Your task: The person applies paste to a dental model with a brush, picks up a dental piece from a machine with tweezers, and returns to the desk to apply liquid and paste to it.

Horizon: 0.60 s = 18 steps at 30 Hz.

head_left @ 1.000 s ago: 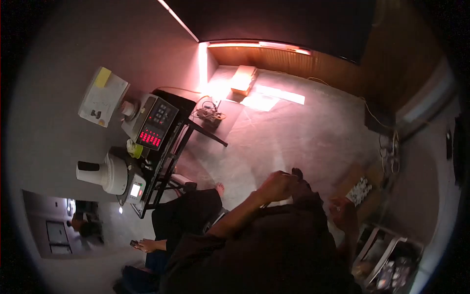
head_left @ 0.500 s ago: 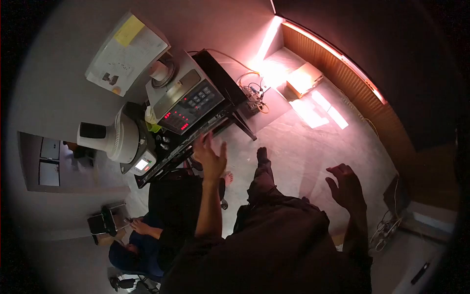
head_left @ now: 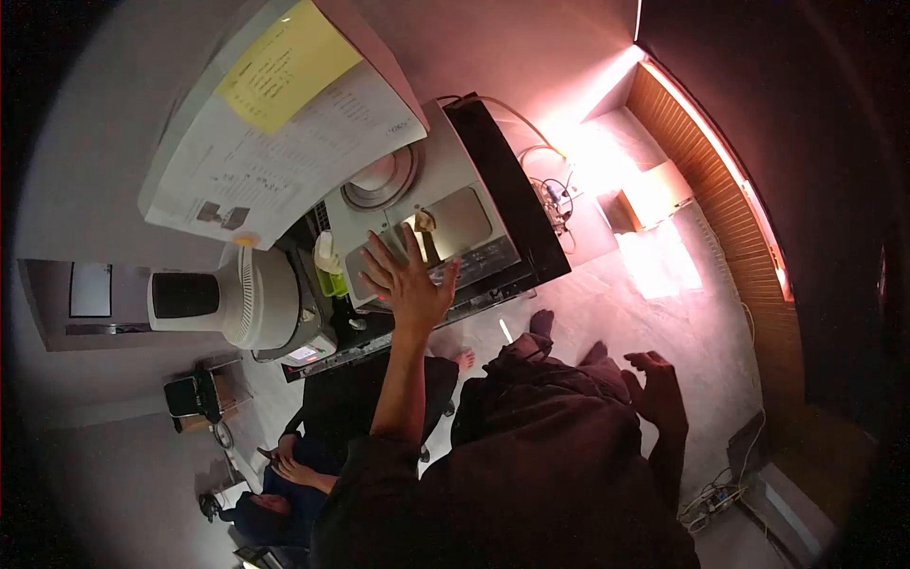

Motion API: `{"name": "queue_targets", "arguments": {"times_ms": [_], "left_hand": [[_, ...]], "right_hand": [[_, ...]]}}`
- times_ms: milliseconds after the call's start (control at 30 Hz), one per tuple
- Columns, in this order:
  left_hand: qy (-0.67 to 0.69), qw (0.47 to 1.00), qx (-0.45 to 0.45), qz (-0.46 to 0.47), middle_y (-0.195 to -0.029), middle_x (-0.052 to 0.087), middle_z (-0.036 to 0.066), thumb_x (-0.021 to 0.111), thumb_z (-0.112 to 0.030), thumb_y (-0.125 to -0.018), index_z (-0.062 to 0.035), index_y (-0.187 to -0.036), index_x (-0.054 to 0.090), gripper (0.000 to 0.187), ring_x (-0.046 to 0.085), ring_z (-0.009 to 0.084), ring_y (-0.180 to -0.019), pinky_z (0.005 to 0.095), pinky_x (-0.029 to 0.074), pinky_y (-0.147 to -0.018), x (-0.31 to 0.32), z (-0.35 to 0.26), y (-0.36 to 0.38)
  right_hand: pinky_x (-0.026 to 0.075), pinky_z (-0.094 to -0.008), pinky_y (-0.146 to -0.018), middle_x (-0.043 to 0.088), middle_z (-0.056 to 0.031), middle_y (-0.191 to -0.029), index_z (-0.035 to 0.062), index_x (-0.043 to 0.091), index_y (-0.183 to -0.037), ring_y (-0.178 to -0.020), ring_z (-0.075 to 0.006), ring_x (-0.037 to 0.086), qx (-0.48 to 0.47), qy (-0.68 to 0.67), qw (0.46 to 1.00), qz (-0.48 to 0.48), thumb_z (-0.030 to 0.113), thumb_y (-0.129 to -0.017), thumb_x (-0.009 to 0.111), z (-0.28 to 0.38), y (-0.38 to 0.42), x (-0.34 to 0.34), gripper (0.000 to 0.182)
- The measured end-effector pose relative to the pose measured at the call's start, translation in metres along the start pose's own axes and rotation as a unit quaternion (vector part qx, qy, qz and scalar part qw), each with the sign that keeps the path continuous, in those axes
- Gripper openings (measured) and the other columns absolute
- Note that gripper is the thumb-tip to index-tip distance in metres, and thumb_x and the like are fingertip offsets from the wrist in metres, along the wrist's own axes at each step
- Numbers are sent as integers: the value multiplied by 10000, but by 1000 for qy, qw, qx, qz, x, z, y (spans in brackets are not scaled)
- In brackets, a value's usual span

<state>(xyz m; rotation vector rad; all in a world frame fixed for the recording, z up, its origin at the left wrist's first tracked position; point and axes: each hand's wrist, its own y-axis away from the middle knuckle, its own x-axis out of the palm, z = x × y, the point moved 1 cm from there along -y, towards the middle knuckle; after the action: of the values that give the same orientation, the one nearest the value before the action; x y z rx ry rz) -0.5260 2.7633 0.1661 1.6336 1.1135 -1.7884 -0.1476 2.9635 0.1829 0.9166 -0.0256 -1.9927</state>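
My left hand (head_left: 409,289) reaches forward with its fingers spread, over the front edge of a silver electronic machine (head_left: 479,223). Its palm overlaps the machine's front panel in this view, and nothing is held in it. A small tan piece (head_left: 424,222) lies on the machine top by the fingertips, and a round dial-like part (head_left: 384,185) sits farther back. Off to the right, my right hand (head_left: 656,391) hangs beside my body, fingers loosely bent and thumb apart, holding nothing.
The machine stands on a black table (head_left: 531,228). Left of it is a grey-white device (head_left: 251,299) with a small screen. Papers (head_left: 294,147) hang on the wall above. A seated person (head_left: 318,474) is at lower left. A cardboard box (head_left: 664,194) and cables (head_left: 557,204) lie beyond.
I have moved closer to the table. My left hand has gone from beside the table to over the machine's front edge, fingers spreading. My right hand has dropped slightly lower.
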Motion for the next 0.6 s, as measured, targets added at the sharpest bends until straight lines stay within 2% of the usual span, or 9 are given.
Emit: {"name": "queue_targets", "arguments": {"times_ms": [33,67,133,233,333,467,533,600], "left_hand": [[16,1000,-3,5,-1668,7,377,523,-787,-911,-164,-1638,328,977,28,657,-1497,837,75,-1092,0,-1,-3],[11,1000,-12,25,-1668,8,375,528,-784,-911,-186,-1634,340,957,27,658,-1496,836,74,-1094,-2,-2,-3],[2,998,-31,59,-1669,10,371,537,-779,-911,-232,-1628,364,918,25,660,-1496,834,72,-1098,-5,-4,-5],[3,999,-15,50,-1673,-10,364,538,-777,-912,-281,-1618,384,877,20,657,-1498,827,60,-1106,-2,-3,-5],[2,997,-32,77,-1677,-34,355,545,-777,-909,-289,-1621,379,879,-4,651,-1502,820,43,-1114,-4,-4,-6],[40,997,-39,59,-1686,-40,337,560,-769,-909,-295,-1625,373,879,-37,636,-1511,814,14,-1118,-3,1,-3],[61,997,-35,34,-1696,-27,320,573,-769,-906,-294,-1623,377,882,-44,623,-1520,809,-18,-1123,2,5,-3],[61,996,-44,54,-1690,-51,330,573,-758,-910,-292,-1623,375,874,-46,628,-1514,803,-4,-1126,-1,2,-5]], "right_hand": [[568,-455,-914,710,-242,-1085,-19,722,-1132,-1009,-409,713,-29,52,998,-15,145,-897,686,-5,-12,-2,289],[561,-460,-918,710,-237,-1081,-16,718,-1131,-1012,-404,707,-26,46,998,-20,117,-879,714,-8,-21,-4,285],[564,-408,-859,720,-192,-1027,-5,715,-1133,-941,-320,708,-45,66,996,-45,69,-863,751,-7,-37,-12,282],[569,-408,-846,723,-193,-1026,-3,717,-1129,-934,-322,718,-32,67,997,-36,87,-886,739,-2,-57,-22,260],[569,-405,-845,724,-191,-1026,-2,717,-1129,-938,-320,718,-36,69,997,-24,91,-889,737,2,-73,-23,258],[569,-407,-847,721,-190,-1014,-3,719,-1124,-943,-316,716,-50,61,997,-3,98,-889,739,5,-81,-16,256],[567,-433,-878,717,-214,-1039,-4,718,-1130,-982,-362,714,-38,58,997,17,109,-890,724,7,-86,-12,265],[567,-447,-893,716,-226,-1050,-2,719,-1133,-999,-385,712,-32,55,998,31,116,-890,717,11,-87,-9,270]]}}
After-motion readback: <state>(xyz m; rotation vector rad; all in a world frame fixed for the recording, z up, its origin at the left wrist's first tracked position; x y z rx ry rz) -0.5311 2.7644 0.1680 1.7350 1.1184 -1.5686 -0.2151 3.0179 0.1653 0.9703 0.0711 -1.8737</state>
